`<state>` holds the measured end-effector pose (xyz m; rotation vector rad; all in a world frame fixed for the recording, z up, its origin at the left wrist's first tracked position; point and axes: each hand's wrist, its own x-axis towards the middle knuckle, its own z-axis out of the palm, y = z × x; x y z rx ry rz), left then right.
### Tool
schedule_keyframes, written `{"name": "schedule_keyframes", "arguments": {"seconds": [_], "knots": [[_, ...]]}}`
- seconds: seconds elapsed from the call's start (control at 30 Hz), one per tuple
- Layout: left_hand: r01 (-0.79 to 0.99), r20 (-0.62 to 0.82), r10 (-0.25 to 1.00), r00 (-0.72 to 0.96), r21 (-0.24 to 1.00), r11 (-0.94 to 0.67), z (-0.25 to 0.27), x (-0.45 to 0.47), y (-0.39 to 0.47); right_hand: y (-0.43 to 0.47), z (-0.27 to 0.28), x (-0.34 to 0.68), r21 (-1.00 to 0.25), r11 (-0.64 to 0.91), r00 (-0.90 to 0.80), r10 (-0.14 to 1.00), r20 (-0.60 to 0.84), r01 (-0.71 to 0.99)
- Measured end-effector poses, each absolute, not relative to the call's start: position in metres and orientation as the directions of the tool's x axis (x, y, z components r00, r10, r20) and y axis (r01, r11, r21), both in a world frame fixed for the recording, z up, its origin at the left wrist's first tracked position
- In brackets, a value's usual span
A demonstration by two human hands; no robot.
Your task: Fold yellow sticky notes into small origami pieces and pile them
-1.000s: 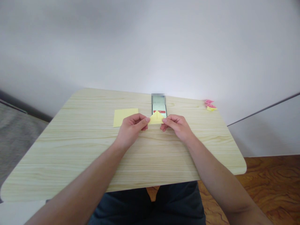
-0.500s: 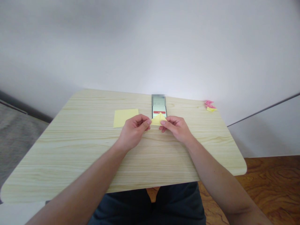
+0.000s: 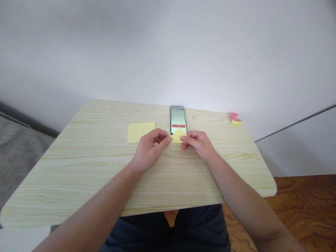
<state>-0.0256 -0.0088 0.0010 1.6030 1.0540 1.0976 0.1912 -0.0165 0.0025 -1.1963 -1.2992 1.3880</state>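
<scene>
Two bare hands are near the middle of the frame, holding one small yellow paper (image 3: pixel 176 136) between them. The paper is folded, with its pointy tip up and a flat edge at the bottom. The left hand (image 3: pixel 153 145) pinches its left corner, and the fingers are close together. The right hand (image 3: pixel 198 141) pinches the right side, with the thumb flat on the front and the other fingers partly hidden behind. I can't tell if the paper touches the counter (image 3: pixel 91 164). Just above its tip is a phone (image 3: pixel 179 121) with a lit screen and a red bar. Left of the middle, a flat yellow sheet (image 3: pixel 138 132) lies partly behind the left hand. Over at the right, near the counter's back edge, sit a crumpled pink thing (image 3: pixel 234 117) and a little yellow piece (image 3: pixel 237 123), touching. A pale wall (image 3: pixel 168 52) fills the top of the frame.
</scene>
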Motion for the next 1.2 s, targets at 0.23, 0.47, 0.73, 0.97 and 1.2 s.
{"name": "schedule_keyframes", "arguments": {"seconds": [0.23,0.47,0.73,0.97,1.2], "knots": [[0.338,0.609,0.738,0.290,0.656,-0.674,0.000,-0.024,-0.015,-0.016,0.002,0.191,-0.920,-0.344,-0.262,0.920,-0.290,-0.189],[0.339,0.619,0.719,0.316,0.634,-0.695,-0.005,-0.024,-0.013,-0.017,0.005,0.192,-0.866,-0.490,-0.443,0.802,-0.401,-0.104],[0.315,0.346,0.926,0.153,0.871,-0.378,-0.001,-0.023,-0.011,-0.025,0.002,0.179,-0.972,0.154,0.081,0.982,0.170,0.177],[0.107,0.073,0.974,0.215,0.990,-0.097,0.000,-0.022,-0.008,-0.031,-0.001,0.177,-0.933,0.269,-0.049,0.963,0.266,0.240],[0.144,0.166,0.961,0.223,0.969,-0.201,-0.005,-0.021,-0.009,-0.028,-0.005,0.179,-0.985,0.110,-0.051,0.993,0.104,0.135]]}}
